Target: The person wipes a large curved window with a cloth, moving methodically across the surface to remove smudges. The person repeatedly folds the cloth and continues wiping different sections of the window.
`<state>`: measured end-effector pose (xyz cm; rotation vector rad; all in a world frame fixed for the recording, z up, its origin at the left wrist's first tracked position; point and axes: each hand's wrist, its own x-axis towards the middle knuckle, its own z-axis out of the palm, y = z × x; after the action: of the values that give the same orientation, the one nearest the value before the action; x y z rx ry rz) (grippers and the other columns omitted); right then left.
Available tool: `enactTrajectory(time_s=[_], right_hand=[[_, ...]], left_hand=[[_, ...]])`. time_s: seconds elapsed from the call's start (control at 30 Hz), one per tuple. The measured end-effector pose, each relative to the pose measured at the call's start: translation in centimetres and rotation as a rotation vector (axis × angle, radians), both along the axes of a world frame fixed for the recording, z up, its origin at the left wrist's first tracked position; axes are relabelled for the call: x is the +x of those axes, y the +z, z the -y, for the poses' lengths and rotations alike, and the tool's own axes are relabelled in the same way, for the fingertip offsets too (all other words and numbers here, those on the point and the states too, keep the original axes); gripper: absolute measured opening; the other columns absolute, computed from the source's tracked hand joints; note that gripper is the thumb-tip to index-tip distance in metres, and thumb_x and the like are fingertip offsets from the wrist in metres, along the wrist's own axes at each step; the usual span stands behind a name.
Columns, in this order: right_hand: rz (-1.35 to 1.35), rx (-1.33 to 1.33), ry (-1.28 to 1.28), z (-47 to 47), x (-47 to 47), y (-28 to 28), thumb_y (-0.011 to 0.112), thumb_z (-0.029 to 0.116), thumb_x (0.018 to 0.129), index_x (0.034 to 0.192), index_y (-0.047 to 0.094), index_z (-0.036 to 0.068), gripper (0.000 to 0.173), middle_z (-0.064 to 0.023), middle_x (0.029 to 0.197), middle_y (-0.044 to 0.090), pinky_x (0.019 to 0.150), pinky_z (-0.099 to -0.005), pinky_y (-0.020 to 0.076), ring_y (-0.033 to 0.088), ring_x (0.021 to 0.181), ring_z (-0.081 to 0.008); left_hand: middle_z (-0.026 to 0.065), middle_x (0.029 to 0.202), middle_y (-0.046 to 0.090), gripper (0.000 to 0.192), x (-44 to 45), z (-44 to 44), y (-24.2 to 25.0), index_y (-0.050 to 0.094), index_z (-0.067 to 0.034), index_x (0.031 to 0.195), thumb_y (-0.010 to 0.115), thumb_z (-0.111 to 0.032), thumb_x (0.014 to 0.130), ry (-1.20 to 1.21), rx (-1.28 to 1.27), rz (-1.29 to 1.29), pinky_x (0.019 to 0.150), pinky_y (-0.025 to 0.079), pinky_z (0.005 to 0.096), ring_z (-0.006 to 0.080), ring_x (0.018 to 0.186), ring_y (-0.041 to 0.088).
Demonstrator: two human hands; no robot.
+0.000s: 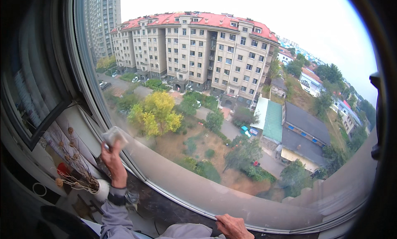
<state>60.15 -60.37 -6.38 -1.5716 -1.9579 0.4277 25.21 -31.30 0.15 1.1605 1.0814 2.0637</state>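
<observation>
My left hand (114, 164) is raised at the left and grips a whitish pad (114, 137), perhaps folded cloth or paper, blurred. It is at the lower left part of the window glass (198, 146), beside the frame's upright; whether it touches the glass I cannot tell. Low in the picture, my right hand (234, 227) curls its fingers over the bottom rail of the window frame (183, 197). A grey sleeve and a dark cuff cover my left wrist.
A dark stone sill (155, 198) runs below the frame. To the left, dried branches (76, 160) stand in a white vase (102, 191) near a dark-framed window sash (40, 124) and a pale curtain (59, 130). Outside, far below, are trees and apartment blocks (192, 52).
</observation>
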Motion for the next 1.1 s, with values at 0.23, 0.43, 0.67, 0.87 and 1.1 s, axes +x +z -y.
enactTrajectory(time_s=[0.23, 0.43, 0.67, 0.87, 1.1], right_hand=[[0.093, -0.029, 0.007, 5.4, 4.9, -2.8, 0.070, 0.015, 0.085, 0.111, 0.063, 0.010, 0.027, -0.0090, 0.084, 0.063, 0.060, -0.0413, 0.0514, 0.067, 0.076, -0.0294], [0.128, -0.092, 0.013, 7.3, 6.4, -4.3, 0.070, 0.015, 0.085, 0.111, 0.063, 0.011, 0.027, -0.0087, 0.085, 0.064, 0.061, -0.0424, 0.0513, 0.066, 0.076, -0.0301], [-0.002, -0.495, -0.108, 6.5, 5.8, -5.5, 0.066, 0.016, 0.091, 0.113, 0.062, 0.007, 0.023, -0.0169, 0.097, 0.064, 0.069, -0.0429, 0.0525, 0.065, 0.084, -0.0371], [0.082, -0.089, 0.061, 2.8, 4.5, -6.5, 0.068, 0.014, 0.087, 0.116, 0.061, 0.009, 0.030, -0.0094, 0.089, 0.066, 0.061, -0.0417, 0.0509, 0.066, 0.077, -0.0316], [0.003, -0.001, 0.001, 2.4, 4.8, -7.9, 0.062, 0.016, 0.091, 0.118, 0.057, 0.010, 0.028, -0.0099, 0.090, 0.063, 0.058, -0.0442, 0.0510, 0.065, 0.077, -0.0336]], left_hand=[[0.0112, 0.088, 0.065, 0.032, 19.7, 15.0, -1.2, 0.066, -0.005, 0.104, 0.081, -0.003, 0.076, -0.838, 0.374, -0.494, 0.071, 0.055, 0.0339, 0.0254, 0.081, 0.068], [0.0136, 0.087, 0.068, 0.033, 25.4, 18.1, -2.2, 0.068, -0.006, 0.105, 0.084, -0.010, 0.076, -0.773, 0.324, -0.676, 0.063, 0.054, 0.0339, 0.0281, 0.074, 0.069], [0.0175, 0.086, 0.070, 0.024, 12.5, 8.4, -6.8, 0.065, 0.009, 0.097, 0.077, -0.007, 0.084, -0.186, 0.233, -0.644, 0.072, 0.056, 0.0395, 0.0306, 0.081, 0.070], [0.0045, 0.093, 0.068, 0.027, -4.4, -6.1, -11.3, 0.066, 0.002, 0.110, 0.068, -0.017, 0.092, 0.325, -0.409, -0.452, 0.077, 0.050, 0.0322, 0.0153, 0.083, 0.060], [0.0124, 0.117, 0.064, 0.038, -2.6, -0.5, -17.2, 0.058, 0.004, 0.123, 0.066, -0.008, 0.088, -0.105, -0.409, -0.462, 0.090, 0.050, 0.0350, 0.0210, 0.099, 0.060]])
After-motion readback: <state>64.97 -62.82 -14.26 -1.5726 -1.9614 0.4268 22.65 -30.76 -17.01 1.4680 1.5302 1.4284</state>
